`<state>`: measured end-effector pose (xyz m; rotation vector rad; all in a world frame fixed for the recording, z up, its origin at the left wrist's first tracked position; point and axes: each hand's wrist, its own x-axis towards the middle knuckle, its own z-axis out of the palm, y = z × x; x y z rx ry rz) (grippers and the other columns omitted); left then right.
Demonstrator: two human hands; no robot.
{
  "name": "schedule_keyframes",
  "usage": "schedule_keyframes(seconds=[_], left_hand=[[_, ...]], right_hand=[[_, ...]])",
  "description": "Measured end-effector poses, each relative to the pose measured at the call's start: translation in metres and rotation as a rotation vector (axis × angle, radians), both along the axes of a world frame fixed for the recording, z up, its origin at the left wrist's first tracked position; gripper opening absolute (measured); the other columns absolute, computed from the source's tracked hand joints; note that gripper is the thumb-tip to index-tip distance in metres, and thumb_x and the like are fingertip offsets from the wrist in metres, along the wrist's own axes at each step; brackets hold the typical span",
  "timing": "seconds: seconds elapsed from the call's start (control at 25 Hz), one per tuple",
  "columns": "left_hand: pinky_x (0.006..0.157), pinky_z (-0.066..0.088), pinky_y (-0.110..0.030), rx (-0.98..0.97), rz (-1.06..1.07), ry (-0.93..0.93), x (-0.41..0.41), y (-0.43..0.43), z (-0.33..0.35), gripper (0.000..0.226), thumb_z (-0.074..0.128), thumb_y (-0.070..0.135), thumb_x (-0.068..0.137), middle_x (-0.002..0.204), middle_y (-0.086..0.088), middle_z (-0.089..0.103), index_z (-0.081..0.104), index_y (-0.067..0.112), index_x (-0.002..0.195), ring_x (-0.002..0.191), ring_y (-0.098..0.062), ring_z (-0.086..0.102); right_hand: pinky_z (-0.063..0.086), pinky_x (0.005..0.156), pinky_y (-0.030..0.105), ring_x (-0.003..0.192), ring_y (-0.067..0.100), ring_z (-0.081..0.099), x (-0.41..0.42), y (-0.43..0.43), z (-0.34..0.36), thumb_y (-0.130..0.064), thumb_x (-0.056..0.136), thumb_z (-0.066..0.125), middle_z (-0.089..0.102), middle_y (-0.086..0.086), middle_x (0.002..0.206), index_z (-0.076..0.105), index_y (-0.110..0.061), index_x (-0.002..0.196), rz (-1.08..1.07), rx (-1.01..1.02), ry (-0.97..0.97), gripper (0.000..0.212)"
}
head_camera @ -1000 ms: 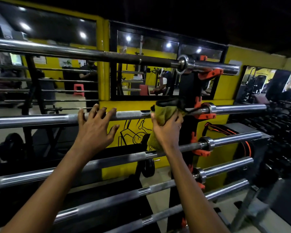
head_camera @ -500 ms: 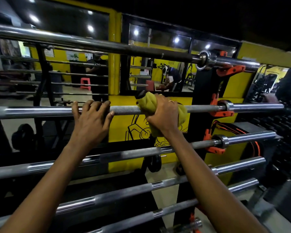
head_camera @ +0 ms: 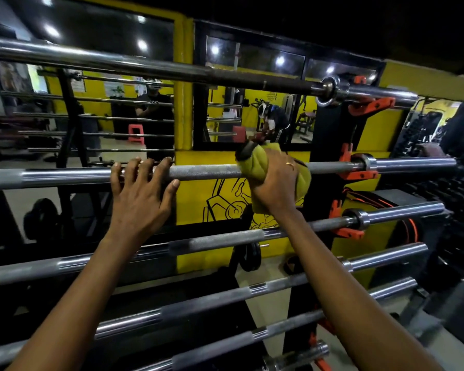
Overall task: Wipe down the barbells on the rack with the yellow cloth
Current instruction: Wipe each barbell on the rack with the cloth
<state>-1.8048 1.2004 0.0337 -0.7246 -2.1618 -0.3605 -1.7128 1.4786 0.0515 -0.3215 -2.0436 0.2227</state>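
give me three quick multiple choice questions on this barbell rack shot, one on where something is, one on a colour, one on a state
1. Where is the yellow cloth?
A. on the top barbell
B. wrapped on the second barbell from the top
C. on the floor

2. What colour are the rack hooks under the bar ends?
A. orange
B. blue
C. white

3. What is the left hand doing?
A. hanging free at the side
B. holding a second cloth
C. resting bare on the second barbell, fingers hooked over it

Answers:
1. B: the right hand presses the cloth around the second barbell, below the top barbell.
2. A: the hooks at the right upright are bright orange.
3. C: its fingers curl over the bar with no cloth under them.
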Motion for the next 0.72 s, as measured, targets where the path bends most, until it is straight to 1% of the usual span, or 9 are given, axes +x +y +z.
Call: schedule_keyframes(seconds=[0.12,0.24,0.36,0.4,0.48,0.52,0.56,0.64,0.72], left_hand=[[0.116,0.008,-0.050,-0.001,-0.010,-0.004,0.001,-0.003,-0.001,0.053,0.028,0.051,0.097,0.133,-0.008,0.045,0.036,0.026,0.143,0.132,-0.029,0.032],[0.116,0.007,-0.049,0.016,-0.025,-0.028,0.001,-0.002,0.001,0.052,0.027,0.050,0.097,0.133,-0.008,0.045,0.036,0.028,0.143,0.133,-0.028,0.032],[0.116,0.006,-0.049,0.030,-0.031,-0.048,0.002,0.000,0.002,0.051,0.025,0.049,0.098,0.135,-0.008,0.045,0.037,0.029,0.143,0.134,-0.029,0.031],[0.116,0.005,-0.049,0.045,-0.035,-0.052,0.003,0.000,0.002,0.051,0.025,0.049,0.098,0.135,-0.009,0.046,0.038,0.029,0.142,0.134,-0.029,0.030],[0.116,0.002,-0.048,0.063,-0.041,-0.055,0.004,0.000,0.003,0.050,0.024,0.049,0.098,0.134,-0.010,0.046,0.038,0.029,0.142,0.136,-0.029,0.029],[0.117,0.001,-0.047,0.066,-0.043,-0.057,0.004,0.001,0.003,0.050,0.024,0.049,0.098,0.134,-0.010,0.046,0.038,0.030,0.143,0.136,-0.028,0.029],[0.117,0.000,-0.047,0.067,-0.047,-0.061,0.004,0.001,0.003,0.051,0.024,0.049,0.098,0.134,-0.010,0.046,0.038,0.030,0.143,0.137,-0.028,0.028],[0.117,-0.001,-0.047,0.069,-0.051,-0.066,0.004,0.002,0.003,0.050,0.027,0.049,0.098,0.134,-0.010,0.045,0.038,0.030,0.143,0.138,-0.028,0.027],[0.117,0.000,-0.048,0.073,-0.047,-0.059,0.004,0.003,0.003,0.049,0.030,0.048,0.097,0.134,-0.010,0.046,0.039,0.030,0.142,0.138,-0.028,0.027]], right_hand=[[0.038,0.107,0.059,0.126,0.036,0.050,-0.001,0.020,-0.034,-0.034,0.078,0.073,0.057,0.015,0.133,0.041,-0.012,0.140,-0.012,0.043,0.133,0.073],[0.035,0.114,0.051,0.137,0.031,0.040,-0.009,0.016,-0.041,-0.037,0.080,0.068,0.048,0.018,0.146,0.040,-0.007,0.145,-0.151,-0.117,0.329,0.077],[0.023,0.119,0.030,0.151,0.026,0.024,-0.016,-0.024,-0.031,-0.068,0.085,0.055,0.022,0.015,0.164,0.025,-0.006,0.157,-0.049,-0.665,0.563,0.099],[0.022,0.114,0.018,0.150,0.024,0.025,-0.019,-0.034,-0.022,-0.068,0.084,0.057,0.020,0.014,0.165,0.020,-0.007,0.158,0.054,-0.879,0.662,0.103],[0.032,0.095,0.001,0.137,0.020,0.045,-0.023,-0.043,-0.007,-0.045,0.087,0.073,0.036,0.011,0.157,0.019,-0.010,0.158,0.204,-1.140,0.850,0.096],[0.041,0.087,0.001,0.125,0.019,0.055,-0.026,-0.041,-0.002,-0.032,0.087,0.076,0.048,0.009,0.148,0.023,-0.013,0.157,0.262,-1.222,0.925,0.089],[0.048,0.083,0.008,0.118,0.019,0.060,-0.027,-0.040,0.001,-0.026,0.087,0.077,0.056,0.006,0.139,0.031,-0.015,0.153,0.329,-1.317,0.974,0.081],[0.057,0.089,0.034,0.115,0.026,0.065,-0.028,-0.038,0.003,-0.028,0.087,0.077,0.064,0.003,0.130,0.047,-0.018,0.143,0.491,-1.506,1.011,0.065],[0.056,0.091,0.049,0.108,0.029,0.067,-0.028,-0.037,-0.002,-0.036,0.086,0.076,0.068,0.004,0.125,0.055,-0.020,0.135,0.527,-1.608,0.924,0.056]])
